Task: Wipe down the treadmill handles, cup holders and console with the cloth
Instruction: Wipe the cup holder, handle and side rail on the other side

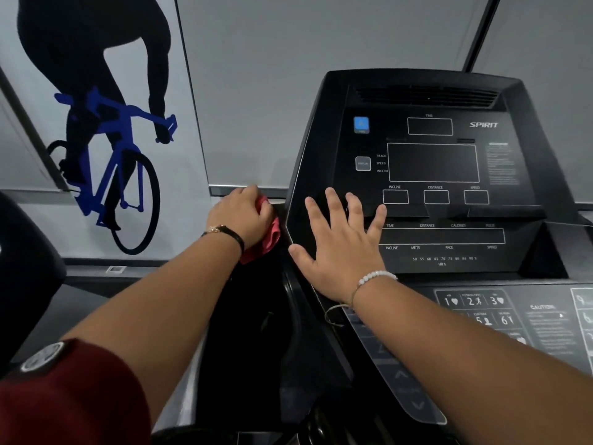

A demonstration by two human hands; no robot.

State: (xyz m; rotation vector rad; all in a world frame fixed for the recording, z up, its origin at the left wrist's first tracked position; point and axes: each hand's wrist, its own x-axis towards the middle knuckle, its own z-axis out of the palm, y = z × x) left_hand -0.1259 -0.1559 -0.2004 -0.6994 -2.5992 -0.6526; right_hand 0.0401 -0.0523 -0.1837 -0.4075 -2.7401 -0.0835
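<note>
The black treadmill console (433, 162) fills the right half of the head view, its displays dark. My left hand (242, 213) is shut on a pink cloth (268, 239) and presses it against the console's left outer side, above the dark left cup holder recess (253, 316). My right hand (340, 239) lies flat with fingers spread on the console's lower left face, holding nothing. A grey keypad panel (500, 316) with numbered program buttons sits below the console at the right.
A wall poster of a cyclist on a blue bike (109, 149) hangs at the left behind the machine. Part of a dark neighbouring machine (22, 268) shows at the left edge. A narrow metal ledge (231, 190) runs along the wall.
</note>
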